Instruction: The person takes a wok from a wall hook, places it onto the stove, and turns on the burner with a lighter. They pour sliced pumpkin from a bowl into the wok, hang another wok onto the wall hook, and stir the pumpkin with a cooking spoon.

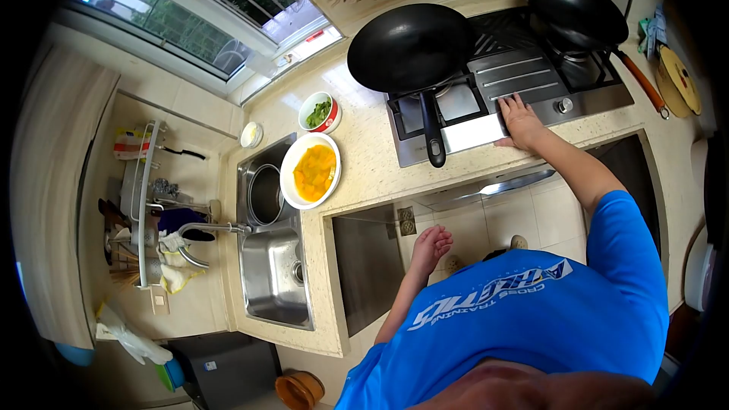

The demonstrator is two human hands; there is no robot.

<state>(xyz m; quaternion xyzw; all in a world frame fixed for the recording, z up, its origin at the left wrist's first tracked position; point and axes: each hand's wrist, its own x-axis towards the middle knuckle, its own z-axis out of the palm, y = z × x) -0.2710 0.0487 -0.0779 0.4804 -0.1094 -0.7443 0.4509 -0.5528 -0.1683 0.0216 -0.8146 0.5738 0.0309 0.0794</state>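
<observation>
My right hand (524, 125) reaches down onto the steel front panel of the gas stove (463, 139). Its fingers and thumb are curved around a spot left of the visible knob (563, 105); they seem to grip a second knob, which the hand covers. Held low in front of the blue shirt, my left hand (432, 247) has its fingers curled in, with nothing visible in them. A black frying pan (410, 45) rests over the left burner, its handle (433, 133) pointing toward me. On the right burner stands a black wok (577, 11) with a wooden handle.
A white bowl of beaten egg (313, 171) sits at the counter's edge by the sink (275, 273). Behind it are a bowl of chopped greens (319, 112) and a small white dish (251, 134). A dark pot (266, 193) lies in the sink; a dish rack (144, 205) hangs left.
</observation>
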